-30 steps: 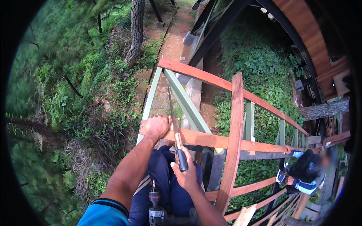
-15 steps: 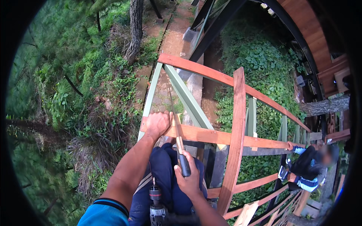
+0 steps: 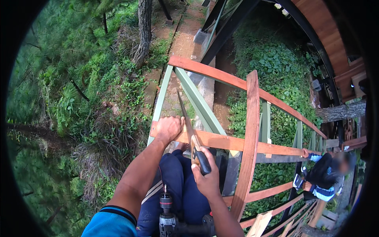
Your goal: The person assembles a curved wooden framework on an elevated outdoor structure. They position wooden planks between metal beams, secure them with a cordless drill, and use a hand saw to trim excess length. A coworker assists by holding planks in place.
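looking straight down from up on a timber frame here. left hand is clamped over the near end of a reddish horizontal rail, fingers curled tight around its edge right where it meets the pale green post. right hand has a full fist around the dark handle of a handsaw, and the blade runs up and away across the rail just beside the left hand's knuckles, pretty much touching the wood there, tip poking out past the rail over open air. a reddish upright board stands just right of the saw hand, so not much side room that way. a green diagonal brace slants behind the blade. a cordless drill hangs at the waist, chuck up. left of the post it's all drop, grass and ground far below. another person in dark clothes holds the rail's far end, well apart.
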The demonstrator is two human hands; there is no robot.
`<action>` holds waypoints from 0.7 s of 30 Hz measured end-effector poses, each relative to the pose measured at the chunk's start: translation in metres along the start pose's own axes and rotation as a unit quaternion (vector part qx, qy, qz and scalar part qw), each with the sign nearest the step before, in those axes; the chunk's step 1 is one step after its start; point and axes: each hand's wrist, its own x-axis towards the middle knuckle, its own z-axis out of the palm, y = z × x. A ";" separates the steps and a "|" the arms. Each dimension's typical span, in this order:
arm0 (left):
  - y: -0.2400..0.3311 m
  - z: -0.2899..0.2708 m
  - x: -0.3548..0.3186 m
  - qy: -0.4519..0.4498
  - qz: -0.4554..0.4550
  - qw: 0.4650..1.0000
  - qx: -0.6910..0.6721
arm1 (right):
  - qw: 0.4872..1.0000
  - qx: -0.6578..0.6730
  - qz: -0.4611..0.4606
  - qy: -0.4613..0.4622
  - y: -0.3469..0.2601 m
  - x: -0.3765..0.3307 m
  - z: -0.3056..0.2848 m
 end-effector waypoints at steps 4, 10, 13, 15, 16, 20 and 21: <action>0.005 -0.007 0.002 -0.028 -0.024 0.999 -0.006 | 0.990 0.109 0.094 -0.001 0.033 0.007 0.023; 0.003 -0.004 0.002 -0.043 -0.055 0.997 -0.029 | 0.965 0.048 0.253 -0.055 -0.060 -0.074 -0.039; -0.001 0.004 0.001 -0.031 -0.022 0.999 -0.016 | 0.963 0.093 0.250 -0.036 -0.077 -0.078 -0.050; -0.004 0.008 0.001 0.000 0.010 1.000 -0.004 | 0.968 0.095 0.231 -0.014 -0.049 -0.056 -0.034; -0.004 0.009 0.001 0.028 0.018 0.999 0.000 | 0.980 0.099 0.171 -0.011 -0.029 -0.039 -0.020; -0.002 0.009 0.001 0.048 0.005 0.999 0.021 | 0.988 0.118 0.098 -0.001 0.017 -0.024 0.009; -0.002 0.008 0.001 0.025 0.016 1.000 0.008 | 0.979 0.122 0.162 -0.008 0.018 -0.023 0.010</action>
